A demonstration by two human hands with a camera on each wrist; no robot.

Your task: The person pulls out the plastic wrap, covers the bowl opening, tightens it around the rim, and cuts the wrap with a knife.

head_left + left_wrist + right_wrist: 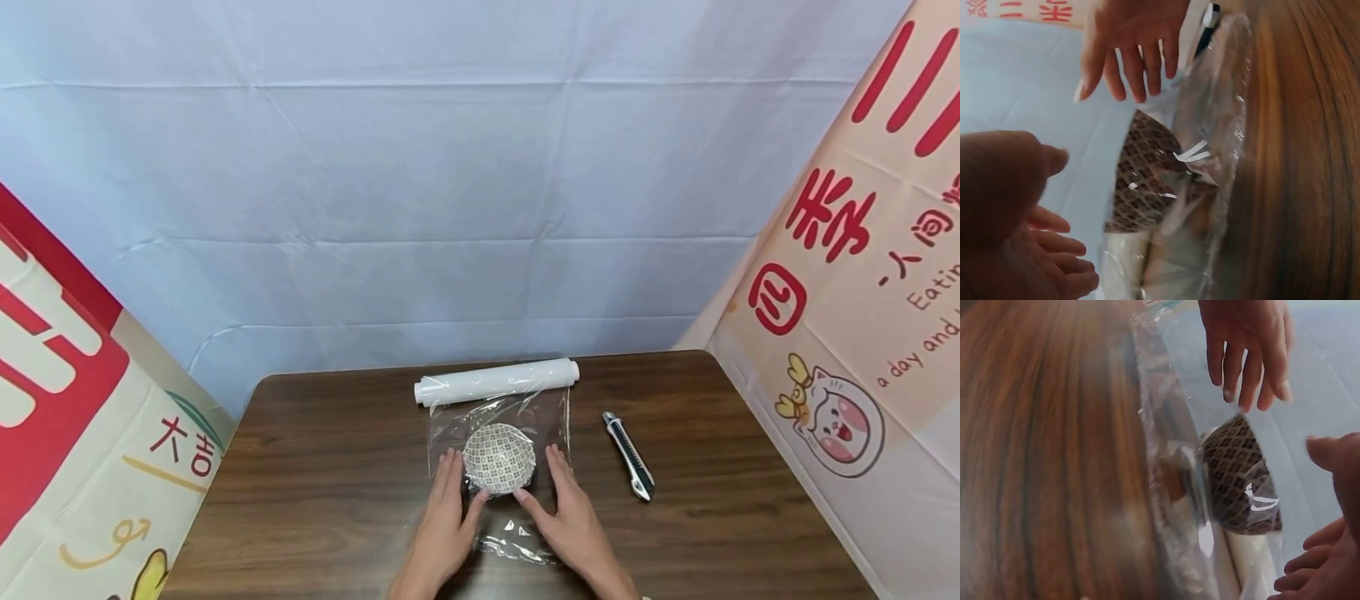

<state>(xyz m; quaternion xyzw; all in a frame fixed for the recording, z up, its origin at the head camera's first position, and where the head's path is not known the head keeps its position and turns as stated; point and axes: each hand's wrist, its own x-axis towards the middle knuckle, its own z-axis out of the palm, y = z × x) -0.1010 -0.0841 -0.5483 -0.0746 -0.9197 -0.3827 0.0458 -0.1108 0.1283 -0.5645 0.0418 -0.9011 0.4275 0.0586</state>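
Note:
A small patterned bowl (498,458) stands upright on the table, with clear cling film (555,417) stretched over its top. The film runs from a white roll (498,382) behind the bowl and hangs toward the front in shiny folds. My left hand (444,521) is beside the bowl on its left, fingers extended and thumb by the near rim. On the opposite side my right hand (570,521) mirrors it, palm facing the bowl. In the left wrist view the bowl's dark lattice side (1147,178) shows through the film.
A utility knife (628,457) lies on the brown wooden table (322,475) to the right of the film. A pale blue cloth (420,183) hangs behind the table, and printed banners (847,333) stand along both sides.

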